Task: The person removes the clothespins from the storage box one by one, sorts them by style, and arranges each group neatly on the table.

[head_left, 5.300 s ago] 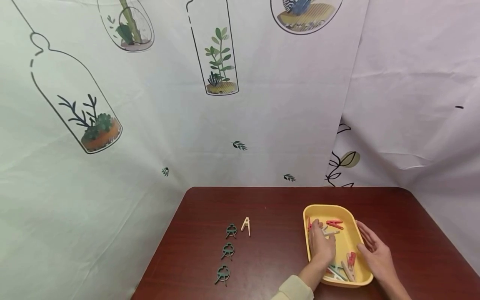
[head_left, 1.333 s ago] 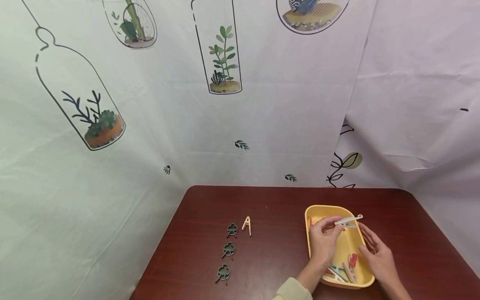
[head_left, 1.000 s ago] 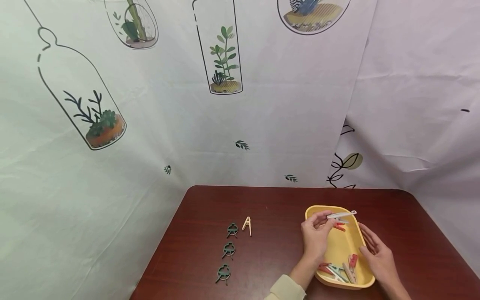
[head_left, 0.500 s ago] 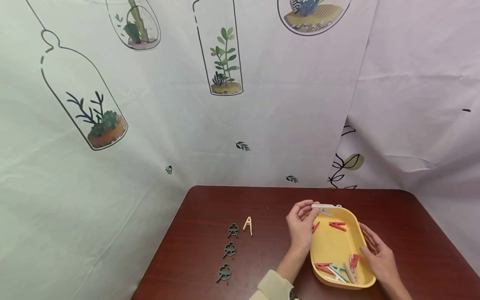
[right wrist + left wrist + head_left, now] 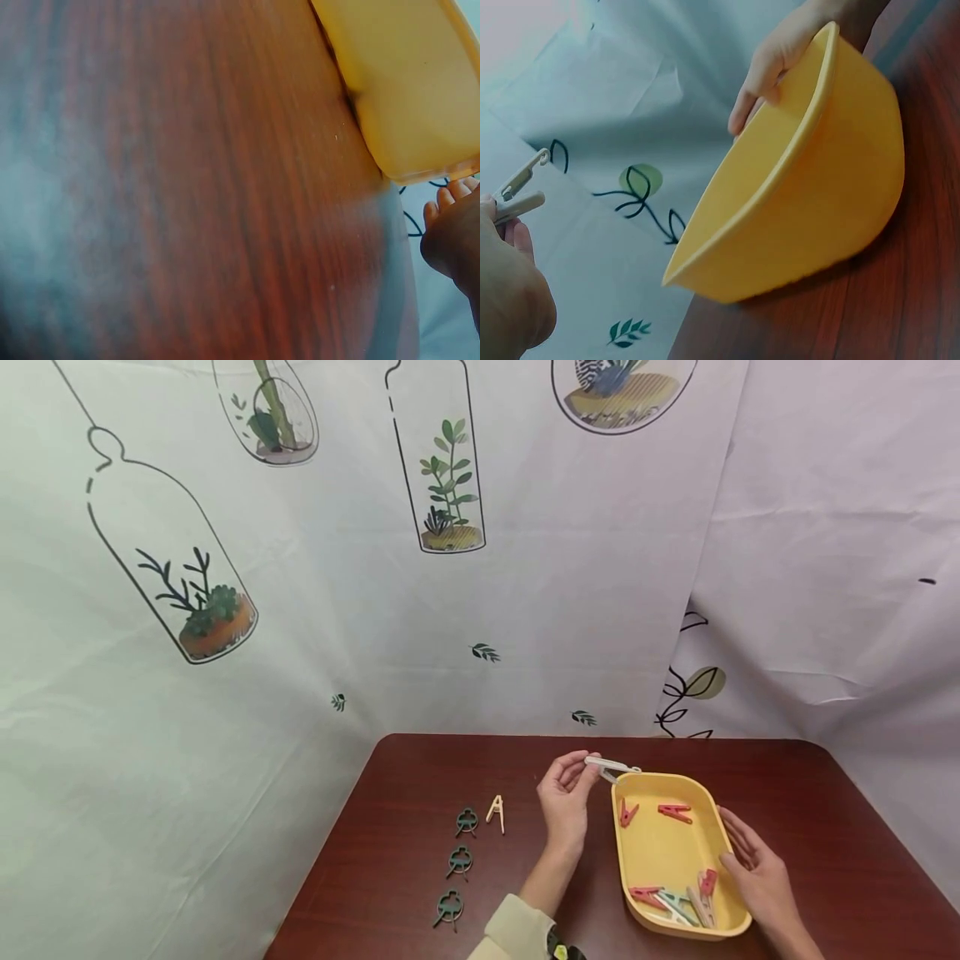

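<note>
My left hand (image 5: 566, 806) pinches a white clothespin (image 5: 611, 766) between thumb and fingers, above the table at the far left corner of a yellow plastic tub (image 5: 626, 893). In the left wrist view the clothespin (image 5: 521, 180) points up and away from the hand, its two legs apart. My right hand (image 5: 759, 872) holds the tub's right rim, thumb over the edge and fingers along the outer wall. Inside the tub lie red clothespins (image 5: 675, 812) at the far end. A mixed bunch with a green clothespin (image 5: 675, 902) and a beige clothespin (image 5: 699, 906) lies nearer.
Left of the tub, three dark green round clips (image 5: 460, 860) stand in a column on the brown table (image 5: 555, 893). A cream clothespin (image 5: 496, 812) lies beside the farthest one. A printed white cloth (image 5: 570, 610) hangs behind the table.
My left hand has reached into the tub, lifted out the white clothespin and carried it left past the tub's edge. The right hand stays on the rim.
</note>
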### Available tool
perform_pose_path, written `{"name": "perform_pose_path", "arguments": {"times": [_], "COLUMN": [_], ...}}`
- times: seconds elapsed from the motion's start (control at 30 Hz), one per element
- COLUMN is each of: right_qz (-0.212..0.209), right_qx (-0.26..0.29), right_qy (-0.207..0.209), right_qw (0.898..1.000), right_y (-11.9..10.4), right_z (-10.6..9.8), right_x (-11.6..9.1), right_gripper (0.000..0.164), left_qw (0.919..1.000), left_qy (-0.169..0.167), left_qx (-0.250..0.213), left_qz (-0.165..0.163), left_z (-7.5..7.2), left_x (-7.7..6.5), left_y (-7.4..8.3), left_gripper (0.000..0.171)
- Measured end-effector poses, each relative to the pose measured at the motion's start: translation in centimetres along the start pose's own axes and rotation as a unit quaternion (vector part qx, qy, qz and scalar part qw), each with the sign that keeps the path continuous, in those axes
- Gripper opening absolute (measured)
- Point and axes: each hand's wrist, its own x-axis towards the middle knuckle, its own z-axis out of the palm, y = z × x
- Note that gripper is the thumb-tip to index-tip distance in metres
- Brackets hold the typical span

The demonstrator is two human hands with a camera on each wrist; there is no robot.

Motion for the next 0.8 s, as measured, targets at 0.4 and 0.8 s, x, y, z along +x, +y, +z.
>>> {"name": "perform_pose_path", "arguments": {"times": [0.4,0.8], "right_qz": [-0.006,0.029], "right_qx": [0.008,-0.016], "right_qy": [-0.001,-0.006], "right_qw": [1.0,0.999], "right_y": [0.2,0.1], "right_z": [0.0,-0.2], "right_x": [0.1,0.0], "right_gripper": [0.057,0.058], "left_qw": [0.9976,0.9874], "left_qy": [0.005,0.023], "left_qx": [0.067,0.152], "left_qz": [-0.015,-0.039], "left_z": [-5.3,-11.8], "left_x": [1.7,1.9], "left_y": [2.3,3.4], "left_gripper": [0.022,0.022]}}
